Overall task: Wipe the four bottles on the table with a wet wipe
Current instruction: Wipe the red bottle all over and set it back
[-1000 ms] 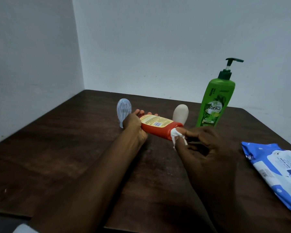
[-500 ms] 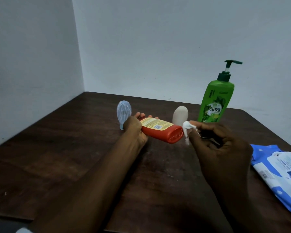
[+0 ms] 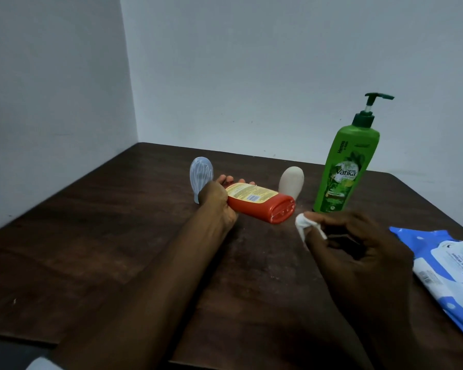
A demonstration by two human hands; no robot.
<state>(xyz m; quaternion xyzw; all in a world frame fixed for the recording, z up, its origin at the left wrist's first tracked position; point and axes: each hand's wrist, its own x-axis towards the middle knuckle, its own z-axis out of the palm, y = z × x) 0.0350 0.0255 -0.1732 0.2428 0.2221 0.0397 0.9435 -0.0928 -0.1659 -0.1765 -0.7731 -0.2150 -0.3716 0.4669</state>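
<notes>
My left hand (image 3: pixel 216 200) grips a red bottle (image 3: pixel 262 205) with a yellow label, holding it on its side above the dark table (image 3: pixel 118 236), its cap end pointing toward me. My right hand (image 3: pixel 358 244) pinches a small crumpled white wet wipe (image 3: pixel 304 222) just right of the cap, a little apart from it. A pale blue bottle (image 3: pixel 200 173) stands behind my left hand. A beige bottle (image 3: pixel 292 180) stands behind the red one. A tall green pump bottle (image 3: pixel 345 166) stands upright at the right.
A blue and white pack of wet wipes (image 3: pixel 444 265) lies at the table's right edge. Grey walls meet in a corner behind the table. The table's front edge runs along the bottom left.
My right hand with the wipe has drawn away from the red bottle's cap, moving right and slightly down. The left hand keeps holding the bottle in the same place.
</notes>
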